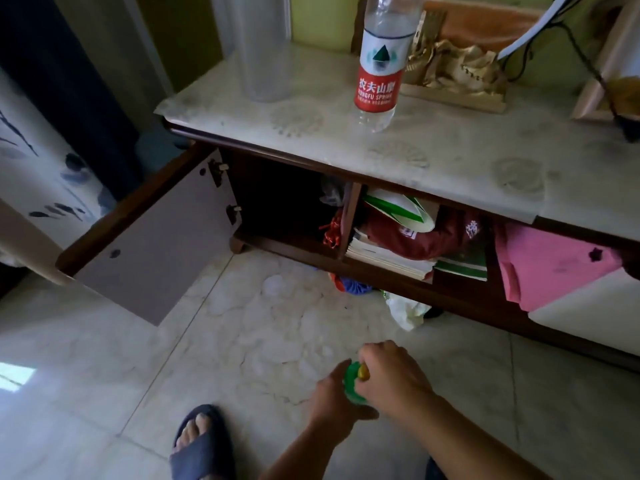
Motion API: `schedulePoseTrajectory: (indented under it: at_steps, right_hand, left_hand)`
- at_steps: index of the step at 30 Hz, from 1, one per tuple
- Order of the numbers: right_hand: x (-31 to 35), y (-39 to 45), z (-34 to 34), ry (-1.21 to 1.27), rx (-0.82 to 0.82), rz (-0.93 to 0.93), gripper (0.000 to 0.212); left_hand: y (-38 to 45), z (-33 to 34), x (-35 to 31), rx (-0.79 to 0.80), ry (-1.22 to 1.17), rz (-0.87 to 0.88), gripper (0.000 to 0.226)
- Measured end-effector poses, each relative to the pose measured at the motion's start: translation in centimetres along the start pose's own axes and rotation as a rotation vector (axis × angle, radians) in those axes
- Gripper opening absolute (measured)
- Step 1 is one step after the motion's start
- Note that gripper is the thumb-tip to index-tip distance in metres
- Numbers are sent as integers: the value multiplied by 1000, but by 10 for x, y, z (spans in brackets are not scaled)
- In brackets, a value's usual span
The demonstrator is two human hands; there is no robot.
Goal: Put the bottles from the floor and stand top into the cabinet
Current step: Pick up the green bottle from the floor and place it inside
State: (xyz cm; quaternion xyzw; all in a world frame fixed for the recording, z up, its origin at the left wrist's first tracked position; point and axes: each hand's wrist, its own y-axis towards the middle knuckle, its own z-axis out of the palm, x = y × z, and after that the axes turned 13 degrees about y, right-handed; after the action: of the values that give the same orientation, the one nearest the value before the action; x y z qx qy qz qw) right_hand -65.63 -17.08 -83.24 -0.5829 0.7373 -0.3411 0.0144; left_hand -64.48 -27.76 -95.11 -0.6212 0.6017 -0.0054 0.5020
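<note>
A small green bottle [352, 382] with a yellow top is held low over the floor, gripped from both sides. My left hand [334, 400] wraps its body and my right hand [391, 372] closes over its top. A clear water bottle [379, 64] with a red and white label stands on the stand top [433, 147]. Below it the cabinet [277, 209] is open, its left compartment dark, its door [152, 244] swung out to the left.
A tall clear container [263, 46] and a gold ornament [457, 71] stand on the stand top. Books, a red bag and pink cloth fill the middle and right shelves. A plastic bag [405, 310] lies at the cabinet's foot. My slippered foot [201, 441] rests on the tiled floor.
</note>
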Motion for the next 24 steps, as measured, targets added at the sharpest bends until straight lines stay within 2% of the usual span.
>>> schedulePoseTrajectory:
  at_steps: [3, 10, 13, 18, 21, 24]
  right_hand:
    - [2, 8, -4, 47, -16, -13, 37]
    - [28, 20, -45, 268, -147, -99, 32]
    - [46, 27, -66, 367, -251, -228, 23]
    - [74, 40, -83, 544, -321, -377, 44]
    - [78, 61, -77, 609, -376, -334, 45]
    - [86, 86, -61, 584, -256, -238, 69]
  left_hand:
    - [-6, -14, -10, -103, 114, 51, 78]
    - [7, -77, -40, -226, 323, 231, 53]
    - [14, -122, -54, -320, 367, 280, 53]
    - [20, -195, -69, -460, 349, 316, 64]
    - [21, -231, -76, -513, 244, 300, 61]
    - [25, -258, -81, -537, 204, 267, 66]
